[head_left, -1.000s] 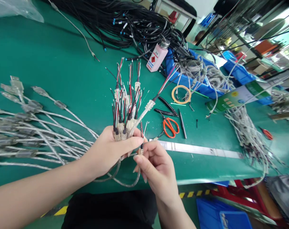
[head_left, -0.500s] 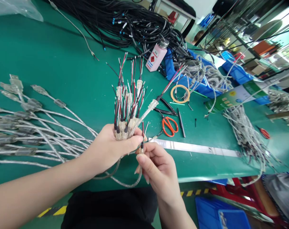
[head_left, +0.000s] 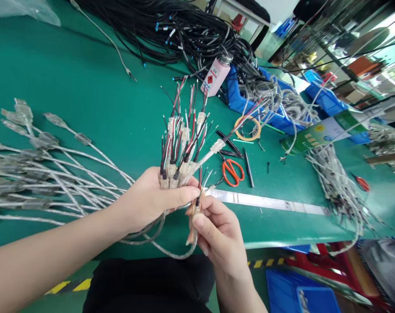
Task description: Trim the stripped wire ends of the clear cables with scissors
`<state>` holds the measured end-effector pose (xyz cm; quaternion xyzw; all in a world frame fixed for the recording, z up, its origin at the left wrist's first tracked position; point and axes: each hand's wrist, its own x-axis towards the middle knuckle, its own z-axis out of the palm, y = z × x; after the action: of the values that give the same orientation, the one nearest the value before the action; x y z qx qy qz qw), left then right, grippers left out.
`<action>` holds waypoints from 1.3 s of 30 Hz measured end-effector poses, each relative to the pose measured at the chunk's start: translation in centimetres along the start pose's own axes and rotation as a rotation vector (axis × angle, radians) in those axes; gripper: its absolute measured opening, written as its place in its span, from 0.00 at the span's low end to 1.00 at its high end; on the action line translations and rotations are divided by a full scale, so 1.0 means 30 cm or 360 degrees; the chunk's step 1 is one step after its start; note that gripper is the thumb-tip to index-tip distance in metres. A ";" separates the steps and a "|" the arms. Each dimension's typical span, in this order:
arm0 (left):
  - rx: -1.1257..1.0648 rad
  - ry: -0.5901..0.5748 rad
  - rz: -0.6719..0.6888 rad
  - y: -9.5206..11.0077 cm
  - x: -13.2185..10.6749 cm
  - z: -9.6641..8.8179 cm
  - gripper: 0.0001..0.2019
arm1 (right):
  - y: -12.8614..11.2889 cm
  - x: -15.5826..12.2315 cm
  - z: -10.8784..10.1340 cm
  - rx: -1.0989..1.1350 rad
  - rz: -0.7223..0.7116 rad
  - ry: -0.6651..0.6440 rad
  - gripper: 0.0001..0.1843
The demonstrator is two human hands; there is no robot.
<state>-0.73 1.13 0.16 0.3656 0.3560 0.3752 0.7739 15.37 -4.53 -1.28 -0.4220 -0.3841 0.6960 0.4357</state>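
My left hand (head_left: pixel 151 195) is wrapped round a bundle of clear-jacketed USB cables (head_left: pixel 180 171). Their stripped ends point away from me, with red, black, white and green wires fanned out. One cable end (head_left: pixel 217 147) leans off to the right of the bunch. Between thumb and fingers, my right hand (head_left: pixel 215 230) pinches a single USB cable (head_left: pixel 196 210) just below its bared wires, close to my left thumb. That cable's grey length loops down beneath both hands. The USB plugs (head_left: pixel 23 111) of the bundle lie spread on the table at left.
Orange-handled scissors (head_left: pixel 232 172), black-handled pliers (head_left: pixel 230 145) and a steel ruler (head_left: pixel 249 200) lie right of my hands. Behind stand a pink bottle (head_left: pixel 217 74), a tape ring (head_left: pixel 247 128) and a blue bin (head_left: pixel 234 95) of cables. Black cables (head_left: pixel 125 30) heap at the back.
The bundle's wire ends have shifted slightly right and toward me. My right hand, still pinching the single cable, has moved a little right and down.
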 end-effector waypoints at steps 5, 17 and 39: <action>-0.0054 -0.0118 0.0014 0.001 0.003 -0.002 0.04 | 0.000 -0.002 -0.001 -0.0019 0.0008 -0.0003 0.14; -0.0094 0.0017 0.0005 -0.007 0.001 0.012 0.04 | 0.007 -0.005 0.018 0.0006 -0.0087 0.0019 0.06; -0.0192 0.0223 -0.0105 0.003 -0.003 0.029 0.05 | 0.035 -0.008 0.025 -0.0250 -0.0234 0.0163 0.07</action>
<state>-0.07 0.82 0.68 0.2793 0.3980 0.3948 0.7796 14.45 -5.21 -1.90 -0.4607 -0.4446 0.6074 0.4702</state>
